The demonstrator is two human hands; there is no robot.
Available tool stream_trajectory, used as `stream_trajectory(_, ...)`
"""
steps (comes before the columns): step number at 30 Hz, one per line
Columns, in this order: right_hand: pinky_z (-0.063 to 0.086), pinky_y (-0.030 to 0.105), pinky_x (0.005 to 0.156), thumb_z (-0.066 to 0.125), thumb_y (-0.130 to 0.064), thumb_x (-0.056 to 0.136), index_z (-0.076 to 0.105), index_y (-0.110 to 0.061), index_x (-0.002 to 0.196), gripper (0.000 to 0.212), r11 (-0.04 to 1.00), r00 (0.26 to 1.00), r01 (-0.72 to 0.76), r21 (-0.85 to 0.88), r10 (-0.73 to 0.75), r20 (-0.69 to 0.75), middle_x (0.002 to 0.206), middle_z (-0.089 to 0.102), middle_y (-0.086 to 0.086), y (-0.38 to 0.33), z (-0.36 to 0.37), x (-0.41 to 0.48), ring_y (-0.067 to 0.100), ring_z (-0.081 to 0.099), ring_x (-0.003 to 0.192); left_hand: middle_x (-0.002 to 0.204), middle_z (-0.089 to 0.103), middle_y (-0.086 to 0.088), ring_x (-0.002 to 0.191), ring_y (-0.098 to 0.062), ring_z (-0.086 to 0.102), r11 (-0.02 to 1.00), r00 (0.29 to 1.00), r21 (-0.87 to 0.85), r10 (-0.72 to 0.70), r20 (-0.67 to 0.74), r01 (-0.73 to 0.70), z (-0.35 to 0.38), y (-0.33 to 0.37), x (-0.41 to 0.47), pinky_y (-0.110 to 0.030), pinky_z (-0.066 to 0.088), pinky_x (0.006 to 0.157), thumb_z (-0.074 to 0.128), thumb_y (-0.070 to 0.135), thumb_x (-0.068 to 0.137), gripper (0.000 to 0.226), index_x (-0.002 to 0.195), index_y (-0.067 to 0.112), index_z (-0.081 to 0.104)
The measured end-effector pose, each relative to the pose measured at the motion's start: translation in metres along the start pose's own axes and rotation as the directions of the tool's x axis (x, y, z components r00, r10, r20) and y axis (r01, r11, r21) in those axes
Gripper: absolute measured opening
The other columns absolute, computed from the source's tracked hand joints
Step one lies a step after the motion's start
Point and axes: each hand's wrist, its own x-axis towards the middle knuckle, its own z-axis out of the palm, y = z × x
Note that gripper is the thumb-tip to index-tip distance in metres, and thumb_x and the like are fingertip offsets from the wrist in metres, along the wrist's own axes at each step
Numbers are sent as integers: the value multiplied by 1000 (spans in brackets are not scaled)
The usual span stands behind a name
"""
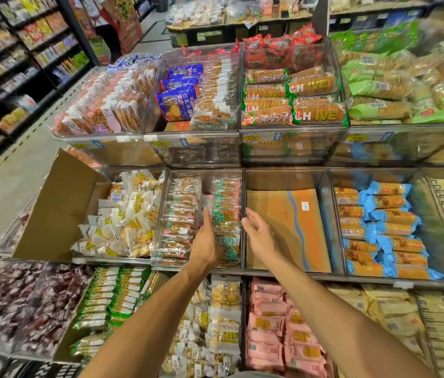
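Hands frame a biscuit stack at snack display

Restocking up close: a person's left hand (206, 241) and right hand (260, 237) flank the right-hand column of green-labelled biscuit packets (227, 214) in a clear bin (164, 208) on the display's middle tier. Both hands are spread flat with fingers straight and grip nothing. The left stands between the bin's two columns, and the right hovers just above the divider (243, 192).

Squaring the column looks to be the job. It likely goes best with both palms pressed in evenly from the sides, low on the stack, so the slippery wrappers do not fan out or spill over the divider.

Next door, a bin holds only a flat cardboard sheet (283, 227), and beyond it lie blue-wrapped biscuit rolls (387, 230). An open carton (59, 208) stands at the tier's left end. Pink packets (267, 323) fill the tier below. Stocked shelves (10, 64) line a grey-floored aisle on the left.
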Motion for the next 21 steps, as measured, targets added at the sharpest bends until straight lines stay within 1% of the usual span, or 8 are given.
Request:
stream_trajectory(3, 34, 22, 106, 52, -28, 110, 44, -17, 157, 49, 1000, 1000, -1, -23, 1, 1, 157, 49, 0, -1, -1, -1, 15, 45, 144, 128, 63, -20, 86, -26, 70, 1000, 1000, 17, 13, 5, -13, 3, -3, -1, -40, 63, 74, 81, 16, 87, 132, 154, 37, -30)
stream_trajectory(5, 35, 23, 106, 52, -29, 110, 46, -17, 156, 48, 999, 1000, -2, -41, 2, -6, 155, 51, 0, -2, -2, 0, 14, 46, 143, 142, 58, -23, 102, -33, 71, 1000, 1000, 15, 21, 10, -21, 0, 2, -4, -48, 61, 89, 83, 22, 87, 130, 158, 30, -25)
stream_trajectory(7, 40, 27, 110, 54, -30, 109, 48, -17, 154, 47, 999, 1000, -6, -45, 5, -14, 153, 54, 0, -2, -2, 3, 14, 49, 140, 151, 51, -23, 119, -35, 66, 1000, 1000, 2, 21, 18, -21, -8, 12, -11, -47, 56, 101, 80, 23, 91, 119, 163, 18, -14)
stream_trajectory(10, 46, 44, 116, 57, -36, 107, 54, -19, 150, 46, 998, 999, -31, -54, 30, -17, 149, 58, -1, -3, -4, 8, 17, 56, 135, 154, 47, -19, 133, -33, 55, 998, 998, 33, 55, -10, -54, -28, 29, -17, -43, 46, 111, 70, 28, 100, 87, 163, 8, 13)
stream_trajectory(12, 49, 48, 113, 59, -41, 105, 56, -20, 147, 47, 995, 999, -55, -89, 54, -6, 145, 61, -1, -3, -7, 14, 18, 58, 132, 149, 53, -17, 129, -30, 58, 990, 993, 81, 119, -23, -117, -46, 41, -18, -43, 47, 110, 62, 35, 104, 69, 157, 8, 28)
stream_trajectory(14, 51, 49, 109, 61, -42, 104, 60, -20, 142, 44, 989, 997, -80, -121, 80, 1, 138, 65, 0, -15, -12, 16, 20, 60, 129, 140, 59, -15, 118, -29, 63, 972, 986, 175, 163, -36, -155, -67, 53, -18, -44, 52, 102, 54, 41, 107, 58, 153, 10, 36)
stream_trajectory(17, 54, 46, 105, 66, -39, 101, 67, -18, 130, 36, 980, 997, -81, -180, 83, 4, 126, 69, -1, -49, -23, 15, 22, 64, 121, 124, 63, -10, 101, -26, 66, 881, 967, 432, 245, -64, -195, -103, 68, -15, -44, 58, 90, 42, 49, 108, 49, 141, 14, 48)
stream_trajectory(21, 52, 38, 99, 63, -49, 100, 60, -23, 139, 47, 892, 1000, 19, -451, -26, -9, 135, 66, -1, -106, -39, 3, 22, 64, 119, 112, 67, -7, 94, -27, 66, 779, 942, 587, 327, -79, -222, -143, 88, -13, -46, 57, 89, 42, 47, 107, 36, 121, 18, 58)
